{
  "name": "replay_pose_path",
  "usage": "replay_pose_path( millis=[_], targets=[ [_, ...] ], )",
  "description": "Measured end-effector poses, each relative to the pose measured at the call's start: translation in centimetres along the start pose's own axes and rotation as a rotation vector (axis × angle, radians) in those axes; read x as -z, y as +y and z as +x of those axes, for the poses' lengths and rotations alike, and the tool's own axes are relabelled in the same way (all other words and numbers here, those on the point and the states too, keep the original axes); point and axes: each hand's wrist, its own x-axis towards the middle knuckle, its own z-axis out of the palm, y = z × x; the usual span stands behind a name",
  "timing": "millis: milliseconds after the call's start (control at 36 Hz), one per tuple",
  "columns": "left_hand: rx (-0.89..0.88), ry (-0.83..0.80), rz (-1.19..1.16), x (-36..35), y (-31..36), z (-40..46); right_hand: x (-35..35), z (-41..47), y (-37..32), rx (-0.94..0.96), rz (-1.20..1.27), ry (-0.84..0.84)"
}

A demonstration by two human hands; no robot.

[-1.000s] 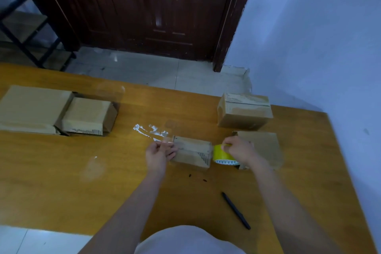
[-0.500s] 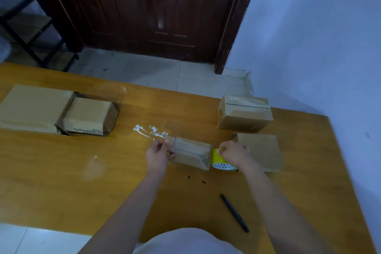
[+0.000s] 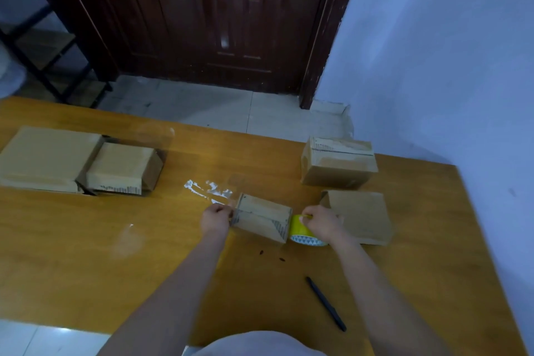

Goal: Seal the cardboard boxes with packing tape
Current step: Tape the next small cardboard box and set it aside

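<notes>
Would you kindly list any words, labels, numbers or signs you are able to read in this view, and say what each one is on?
No text can be read here.
Small box between the hands: dark printed marks along its near right edge, too blurred to read.
Box on the left: a row of dark print along its near edge, too small to read.
Tape roll: a white triangle pattern on its side, no lettering visible.
Far box: no legible marking.
</notes>
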Motion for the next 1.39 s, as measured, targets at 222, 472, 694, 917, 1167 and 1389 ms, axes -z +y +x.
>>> replay_pose_path(
  millis=[222, 472, 694, 917, 1167, 1389],
  targets=[
    [0.193, -0.073, -0.091, -0.1, 0.7, 0.6, -0.7, -0.3, 0.3, 0.023, 0.053, 0.033],
    [0.292, -0.115, -0.147, -1.4, 1.1, 1.4, -2.6, -1.2, 1.0, 0.027, 0.133, 0.023],
    [0.230, -0.001, 0.155, -1.3, 1.0, 2.2, -6.1, -3.7, 0.9, 0.102, 0.318, 0.054],
    [-0.399, 0.250, 0.427, -0.8, 1.6, -1.3, -10.6, -4.9, 1.6, 0.113, 0.748, -0.046],
    [-0.955, -0.104, 0.940, -2.0, -3.0, -6.7, -10.6, -4.7, 1.9, 0.186, 0.913, -0.174],
    [-0.854, -0.229, 1.172, -1.1, -3.0, -7.9, -12.3, -5.2, 1.8, 0.147, 0.931, -0.197]
  ],
)
